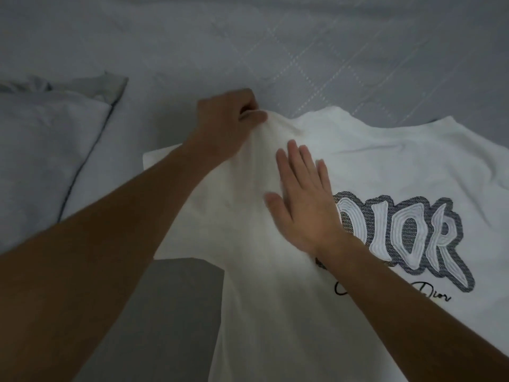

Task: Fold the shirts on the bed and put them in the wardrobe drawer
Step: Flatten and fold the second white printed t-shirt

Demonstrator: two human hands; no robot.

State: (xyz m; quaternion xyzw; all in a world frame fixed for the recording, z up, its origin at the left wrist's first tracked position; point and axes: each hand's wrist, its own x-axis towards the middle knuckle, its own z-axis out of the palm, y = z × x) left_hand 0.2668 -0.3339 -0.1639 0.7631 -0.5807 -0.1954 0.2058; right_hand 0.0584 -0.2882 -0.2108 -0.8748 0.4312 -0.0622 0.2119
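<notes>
A white T-shirt (380,166) with a large grey and white lettered print lies spread on the bed. My left hand (225,119) pinches the shirt's cloth at its left shoulder and lifts it into a ridge. My right hand (305,199) lies flat on the shirt with straight fingers, just left of the print, and covers the print's first letter. The shirt's left sleeve (162,158) sticks out flat under my left forearm.
The grey quilted bedcover (275,51) fills the far side. A pale grey pillow (46,150) lies at the left. A darker grey patch (176,307) shows below the sleeve, beside the shirt's left edge. No wardrobe or drawer is in view.
</notes>
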